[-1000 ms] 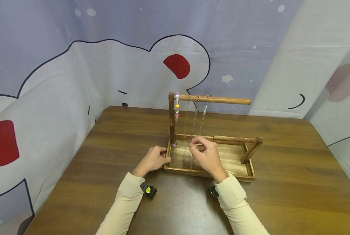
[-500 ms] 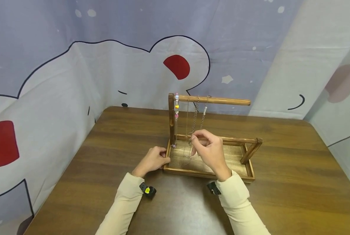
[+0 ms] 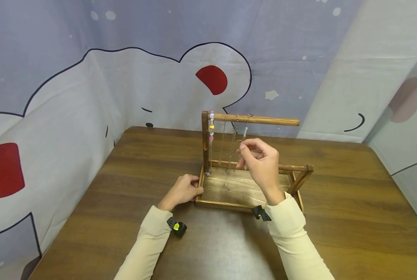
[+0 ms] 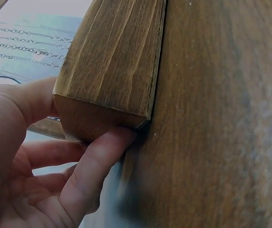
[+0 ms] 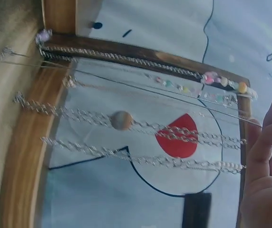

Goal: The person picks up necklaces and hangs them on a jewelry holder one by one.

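My right hand [image 3: 261, 165] is raised over the wooden jewellery stand's tray [image 3: 226, 205], thumb and fingertips pinching a thin necklace [image 5: 150, 88]. Its fine strands run down from my fingers to a small end piece. Beside it, other necklaces hang from the stand's upper bar [image 3: 275, 121]: a colourful beaded necklace [image 3: 212, 127], a fine chain, a thicker chain with a round pendant [image 5: 121, 120], and a chain with white beads [image 3: 245, 132]. At the tray's left end my left hand [image 3: 183, 189] grips the wooden edge, its fingers around the corner [image 4: 102, 114].
The stand has a dark upright post [image 3: 205, 144] at left and a lower bar [image 3: 285, 167] on a short post at right. All of it rests on a brown wooden table [image 3: 352, 202]. A printed cloth [image 3: 141, 85] hangs behind.
My right hand has risen from low over the tray and moved right, lifting the thin necklace with it. The left hand stays at the tray's left end.
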A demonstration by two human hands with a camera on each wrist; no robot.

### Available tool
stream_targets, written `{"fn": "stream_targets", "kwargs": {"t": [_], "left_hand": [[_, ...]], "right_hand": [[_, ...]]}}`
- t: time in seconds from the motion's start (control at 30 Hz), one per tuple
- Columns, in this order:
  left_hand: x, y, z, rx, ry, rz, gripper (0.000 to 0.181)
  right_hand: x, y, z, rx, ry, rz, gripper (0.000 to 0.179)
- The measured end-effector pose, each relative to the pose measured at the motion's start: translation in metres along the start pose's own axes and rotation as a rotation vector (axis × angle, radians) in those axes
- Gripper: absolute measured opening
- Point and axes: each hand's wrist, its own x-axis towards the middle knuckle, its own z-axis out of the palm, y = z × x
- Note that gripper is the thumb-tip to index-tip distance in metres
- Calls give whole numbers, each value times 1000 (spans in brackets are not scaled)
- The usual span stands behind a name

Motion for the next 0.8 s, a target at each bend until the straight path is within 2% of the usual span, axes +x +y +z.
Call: {"fn": "stream_targets", "kwargs": {"t": [0.23, 0.6, 0.8], "left_hand": [[1, -1, 1, -20, 8, -14, 4], [3, -1, 2, -32, 9, -26, 9], [1, -2, 3, -28, 6, -21, 6]], "right_hand": [[14, -10, -9, -8, 38, -32, 9], [22, -12, -24, -30, 80, -65, 9], [25, -14, -36, -81, 116, -48, 8]]}}
